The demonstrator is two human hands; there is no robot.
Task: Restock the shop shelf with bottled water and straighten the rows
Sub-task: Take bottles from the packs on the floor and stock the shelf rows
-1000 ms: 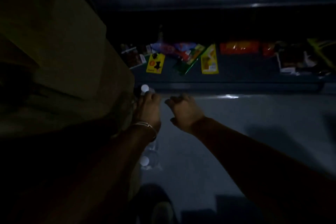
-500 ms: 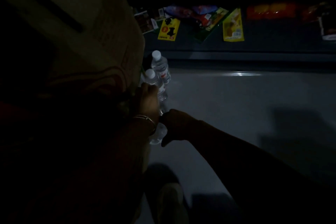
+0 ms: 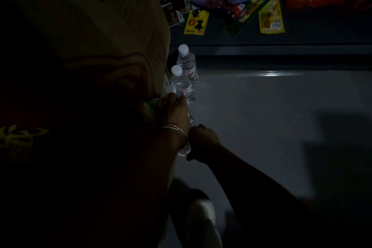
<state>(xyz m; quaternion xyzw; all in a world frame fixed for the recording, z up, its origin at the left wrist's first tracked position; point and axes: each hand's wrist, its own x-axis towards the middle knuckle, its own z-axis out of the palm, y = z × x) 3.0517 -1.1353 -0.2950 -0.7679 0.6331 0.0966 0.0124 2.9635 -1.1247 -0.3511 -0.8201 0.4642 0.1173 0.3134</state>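
The scene is very dark. Two clear water bottles with white caps, the far bottle (image 3: 186, 60) and the middle bottle (image 3: 182, 84), stand in a row on a grey surface (image 3: 261, 117) beside a cardboard box (image 3: 100, 36). My left hand (image 3: 175, 110), a bangle on its wrist, grips a third bottle (image 3: 170, 88) just behind them; only its cap and a strip of its side show. My right hand (image 3: 203, 139) is curled round a fourth bottle (image 3: 184, 151) next to my left wrist, most of it hidden.
The big cardboard box fills the left side. Several snack packets lie on a dark shelf at the top, among them a yellow packet (image 3: 196, 23) and another yellow packet (image 3: 270, 17). A shoe (image 3: 203, 219) shows at the bottom.
My view dropped and moved closer. Both hands came down to the row of bottles beside the box, the right hand drew in next to my left wrist, and a third cap now shows.
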